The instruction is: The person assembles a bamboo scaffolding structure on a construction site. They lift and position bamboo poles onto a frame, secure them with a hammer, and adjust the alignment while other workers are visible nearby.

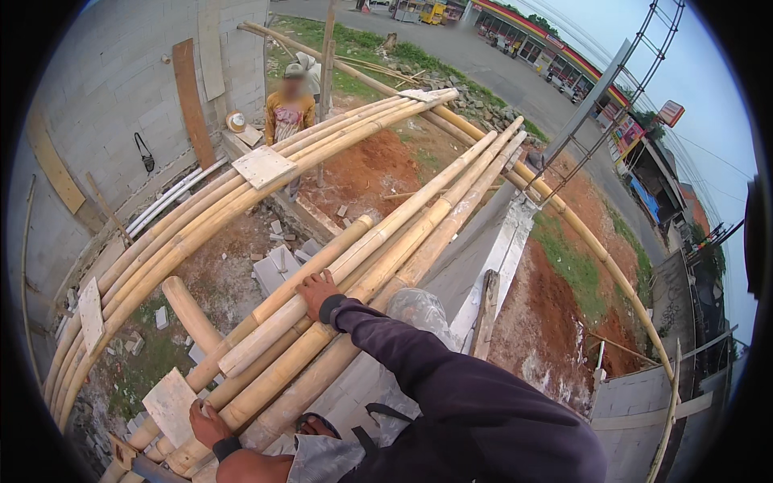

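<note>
Several long bamboo poles lie side by side, running from the lower left toward the upper right. My right hand, at the end of a dark sleeve, is wrapped over the top of a pale pole whose cut end shows at its lower left. Lower down, my left hand curls its fingers on a thicker bamboo pole, right beside a square wooden board. The undersides of both hands are hidden. My sandalled foot is close by.
A second bamboo row with small boards curves along the left. Below stands a person in a yellow-orange top, near a block wall. A concrete-topped wall with upright steel bars is at right; blocks lie below.
</note>
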The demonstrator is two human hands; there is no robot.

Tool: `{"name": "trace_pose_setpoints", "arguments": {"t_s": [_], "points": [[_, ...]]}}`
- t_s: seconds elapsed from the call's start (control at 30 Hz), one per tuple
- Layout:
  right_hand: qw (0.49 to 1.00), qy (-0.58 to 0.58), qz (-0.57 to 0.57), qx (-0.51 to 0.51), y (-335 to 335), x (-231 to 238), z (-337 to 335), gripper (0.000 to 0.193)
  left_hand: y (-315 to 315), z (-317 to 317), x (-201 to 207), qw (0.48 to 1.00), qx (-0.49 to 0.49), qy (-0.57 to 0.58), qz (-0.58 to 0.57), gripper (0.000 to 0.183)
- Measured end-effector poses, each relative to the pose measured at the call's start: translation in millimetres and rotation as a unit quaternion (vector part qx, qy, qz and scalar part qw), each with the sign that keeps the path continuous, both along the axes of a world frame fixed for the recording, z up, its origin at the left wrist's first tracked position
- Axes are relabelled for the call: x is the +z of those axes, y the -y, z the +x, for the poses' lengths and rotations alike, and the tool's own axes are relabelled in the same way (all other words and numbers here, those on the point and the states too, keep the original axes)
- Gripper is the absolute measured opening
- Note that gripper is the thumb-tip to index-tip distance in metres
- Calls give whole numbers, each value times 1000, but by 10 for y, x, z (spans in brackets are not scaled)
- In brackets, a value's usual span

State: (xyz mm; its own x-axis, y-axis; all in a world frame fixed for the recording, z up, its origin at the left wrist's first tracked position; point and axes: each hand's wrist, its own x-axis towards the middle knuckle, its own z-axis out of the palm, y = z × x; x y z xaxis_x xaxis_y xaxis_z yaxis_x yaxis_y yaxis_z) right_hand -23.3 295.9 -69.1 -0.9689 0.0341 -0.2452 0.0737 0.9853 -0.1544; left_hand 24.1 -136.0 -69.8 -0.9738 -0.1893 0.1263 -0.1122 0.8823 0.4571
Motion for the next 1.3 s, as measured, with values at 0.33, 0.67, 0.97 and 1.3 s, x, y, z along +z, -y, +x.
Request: {"name": "trace_pose_setpoints", "arguments": {"t_s": [0.33, 0.67, 0.97, 1.3], "points": [[990, -131, -15, 59, -39, 241, 152, 70, 121, 1, -77, 999, -27, 42, -22, 31], [973, -214, -70, 42, -108, 626, 574, 73, -581, -194, 975, 918, -315, 20, 239, 82], [985, -160, -36, -49, -33, 836, 745, 77, -924, -161, 1297, 905, -412, 79, 69, 75], [967, -255, -1, 19, -67, 413, 332, 74, -939, -107, 680, 937, -317, -137, -55, 65]]}}
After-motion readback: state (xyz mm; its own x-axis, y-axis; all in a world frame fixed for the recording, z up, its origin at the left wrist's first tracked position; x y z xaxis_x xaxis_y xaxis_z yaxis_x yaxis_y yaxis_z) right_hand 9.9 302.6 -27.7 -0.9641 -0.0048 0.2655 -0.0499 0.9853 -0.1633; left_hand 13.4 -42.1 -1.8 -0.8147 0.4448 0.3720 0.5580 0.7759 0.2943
